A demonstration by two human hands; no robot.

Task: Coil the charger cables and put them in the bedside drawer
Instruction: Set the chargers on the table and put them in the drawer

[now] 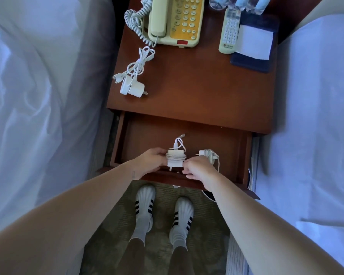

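The wooden bedside drawer is pulled open below the nightstand top. Over its front part I hold a white charger with its cable wound around the plug body; a short loop and the connector stick up behind it. My left hand grips its left side and my right hand pinches its right side. A second white charger with wound cable lies in the drawer just right of my right hand. A third charger with a loosely coiled cable lies on the nightstand's left part.
On the nightstand stand a cream telephone with a curly cord, a white remote, a dark folder with a white notepad and water bottles. White beds flank both sides. My feet in white shoes stand on carpet.
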